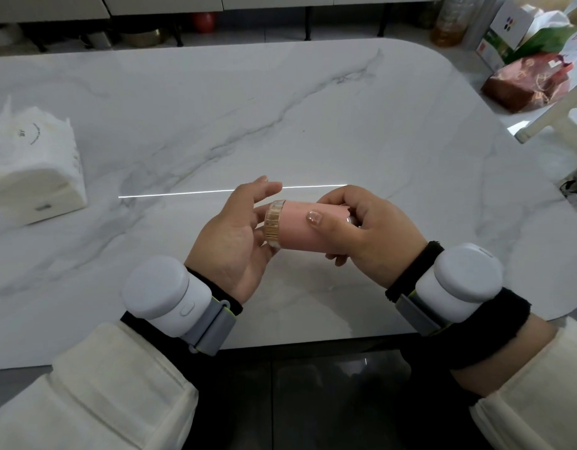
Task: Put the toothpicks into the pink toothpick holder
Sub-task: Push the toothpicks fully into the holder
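Note:
The pink toothpick holder (300, 228) is a smooth pink cylinder held sideways above the near part of the marble table (215, 125). My right hand (361, 228) is wrapped around its right end, thumb on the front. At its left end a band of toothpicks (273, 222) shows as pale wooden ends packed in the opening. My left hand (238, 235) is at that end, palm towards the toothpicks, fingers spread, with the lower fingers touching the rim. No loose toothpicks are visible on the table.
A white tissue pack (33, 164) lies at the table's left edge. Off the far right corner are a red bag (527, 82), boxes (508, 30) and a bottle (449, 24). A white chair frame (556, 115) stands at the right. The table's front edge runs just below my wrists.

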{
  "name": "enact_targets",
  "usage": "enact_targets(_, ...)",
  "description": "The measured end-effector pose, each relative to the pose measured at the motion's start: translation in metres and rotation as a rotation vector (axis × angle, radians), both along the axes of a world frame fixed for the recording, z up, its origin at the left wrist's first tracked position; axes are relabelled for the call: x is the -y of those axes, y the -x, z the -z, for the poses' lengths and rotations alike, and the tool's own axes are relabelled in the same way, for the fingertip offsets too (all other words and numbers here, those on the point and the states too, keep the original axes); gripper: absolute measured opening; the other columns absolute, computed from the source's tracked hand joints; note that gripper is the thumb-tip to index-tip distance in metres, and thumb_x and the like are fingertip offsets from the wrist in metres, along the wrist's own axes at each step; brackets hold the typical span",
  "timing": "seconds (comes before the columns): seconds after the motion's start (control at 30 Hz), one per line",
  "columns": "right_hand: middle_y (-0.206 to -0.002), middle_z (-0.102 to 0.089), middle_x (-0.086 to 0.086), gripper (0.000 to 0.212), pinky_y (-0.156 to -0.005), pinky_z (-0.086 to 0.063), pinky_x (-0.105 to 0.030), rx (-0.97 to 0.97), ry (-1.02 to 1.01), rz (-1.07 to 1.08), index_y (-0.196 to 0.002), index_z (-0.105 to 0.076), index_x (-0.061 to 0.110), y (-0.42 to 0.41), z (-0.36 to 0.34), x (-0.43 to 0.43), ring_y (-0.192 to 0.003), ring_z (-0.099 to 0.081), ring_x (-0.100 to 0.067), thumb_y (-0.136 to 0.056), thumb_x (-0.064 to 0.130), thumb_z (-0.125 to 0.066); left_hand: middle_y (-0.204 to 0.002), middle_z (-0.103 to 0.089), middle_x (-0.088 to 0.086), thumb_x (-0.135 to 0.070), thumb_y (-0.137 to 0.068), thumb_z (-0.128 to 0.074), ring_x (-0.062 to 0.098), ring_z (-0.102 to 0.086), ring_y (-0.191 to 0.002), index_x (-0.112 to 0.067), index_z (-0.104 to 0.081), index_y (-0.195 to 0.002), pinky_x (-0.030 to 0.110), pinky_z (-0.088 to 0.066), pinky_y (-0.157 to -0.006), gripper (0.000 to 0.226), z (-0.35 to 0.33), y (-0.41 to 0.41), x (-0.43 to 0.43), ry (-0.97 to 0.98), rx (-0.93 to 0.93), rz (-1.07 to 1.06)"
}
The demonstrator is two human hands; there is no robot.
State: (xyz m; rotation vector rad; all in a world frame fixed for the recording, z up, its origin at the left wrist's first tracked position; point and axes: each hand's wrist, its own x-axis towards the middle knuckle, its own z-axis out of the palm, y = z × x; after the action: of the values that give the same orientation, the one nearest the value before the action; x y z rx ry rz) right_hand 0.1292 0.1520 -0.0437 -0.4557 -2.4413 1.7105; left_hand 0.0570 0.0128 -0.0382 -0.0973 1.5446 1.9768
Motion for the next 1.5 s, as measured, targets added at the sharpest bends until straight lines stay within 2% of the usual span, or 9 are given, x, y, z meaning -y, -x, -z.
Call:
enact_targets(0.1,-0.070,-0.064,-0.003,0.018,-0.046,-0.046,-0.016,-0.009,-0.002,-0.002,-0.086,-0.060,0.025,0.000,0.000,0.000,-0.048,-0.061,-0.005,-0.078,0.041,-0.064,-0.092,-0.063,0.006,-0.050,-0.084,-0.050,0.018,-0.062,-0.077,-0.017,-0.064,-0.100,0.031,-0.053,-0.075,0.039,0.004,-0.003,0.000,0.059,-0.050,0.031)
enact_targets(0.27,-0.070,-0.064,-0.004,0.016,-0.046,-0.047,-0.017,-0.011,0.002,0.002,-0.086,-0.060,0.025,0.000,0.001,0.000,-0.049,-0.062,-0.006,-0.079,0.039,-0.064,-0.085,-0.063,-0.001,-0.050,-0.081,-0.054,0.015,-0.059,-0.073,-0.019,-0.062,-0.096,0.031,-0.052,-0.073,0.036,0.005,-0.005,0.000,0.083,-0.077,0.037)
enact_targets(0.43,-0.073,-0.065,-0.007,0.017,-0.046,-0.047,-0.016,-0.014,0.007,0.010,-0.087,-0.060,0.024,0.000,0.000,0.000,-0.049,-0.062,-0.005,-0.079,0.039,-0.064,-0.075,-0.062,-0.007,-0.042,-0.084,-0.054,0.013,-0.058,-0.069,-0.019,-0.060,-0.098,0.028,-0.050,-0.068,0.028,0.004,-0.006,-0.001,0.067,-0.087,0.027)
enact_targets(0.63,-0.077,-0.066,-0.012,0.019,-0.047,-0.048,-0.017,-0.006,0.012,0.020,-0.088,-0.060,0.024,0.001,0.001,-0.001,-0.049,-0.061,-0.005,-0.078,0.040,-0.063,-0.067,-0.064,-0.012,-0.022,-0.086,-0.056,0.010,-0.056,-0.066,-0.022,-0.059,-0.105,0.027,-0.048,-0.067,0.019,0.002,-0.003,0.000,0.032,-0.073,0.000)
enact_targets(0.8,-0.077,-0.065,-0.013,0.019,-0.047,-0.048,-0.017,-0.004,0.005,0.007,-0.088,-0.060,0.024,0.001,0.001,-0.001,-0.049,-0.061,-0.005,-0.079,0.040,-0.063,-0.099,-0.060,0.001,-0.004,-0.083,-0.049,0.017,-0.055,-0.082,-0.021,-0.058,-0.107,0.030,-0.046,-0.071,0.031,-0.002,0.000,0.002,-0.035,-0.055,-0.009)
enact_targets(0.93,-0.075,-0.064,-0.007,0.019,-0.047,-0.049,-0.019,-0.010,0.016,0.011,-0.089,-0.060,0.023,0.001,0.001,-0.001,-0.049,-0.061,-0.006,-0.079,0.039,-0.064,-0.104,-0.057,0.008,0.003,-0.076,-0.034,0.021,-0.053,-0.090,-0.013,-0.056,-0.110,0.033,-0.043,-0.077,0.044,-0.003,0.000,0.003,-0.122,-0.009,-0.018)
enact_targets(1.07,-0.073,-0.063,-0.004,0.018,-0.047,-0.048,-0.018,-0.016,0.016,0.014,-0.088,-0.060,0.023,0.001,0.001,-0.001,-0.048,-0.061,-0.005,-0.079,0.038,-0.064,-0.103,-0.060,0.008,-0.006,-0.078,-0.036,0.021,-0.057,-0.086,-0.011,-0.057,-0.109,0.032,-0.044,-0.077,0.038,-0.005,0.001,0.004,-0.168,0.024,-0.013)
enact_targets(1.27,-0.078,-0.066,-0.015,0.017,-0.047,-0.049,-0.018,-0.016,0.008,0.011,-0.087,-0.060,0.024,0.000,0.001,-0.001,-0.049,-0.061,-0.006,-0.080,0.038,-0.064,-0.100,-0.063,0.010,-0.040,-0.084,-0.053,0.017,-0.062,-0.068,-0.014,-0.062,-0.104,0.027,-0.052,-0.065,0.034,0.002,0.000,0.000,-0.005,0.010,-0.032)
enact_targets(1.5,-0.078,-0.066,-0.015,0.017,-0.047,-0.048,-0.017,-0.018,0.000,0.012,-0.087,-0.060,0.025,0.000,0.002,-0.001,-0.049,-0.061,-0.006,-0.079,0.039,-0.064,-0.089,-0.062,0.004,-0.049,-0.082,-0.055,0.013,-0.058,-0.066,-0.019,-0.062,-0.105,0.025,-0.048,-0.063,0.038,0.005,-0.003,0.001,0.098,-0.035,0.039)
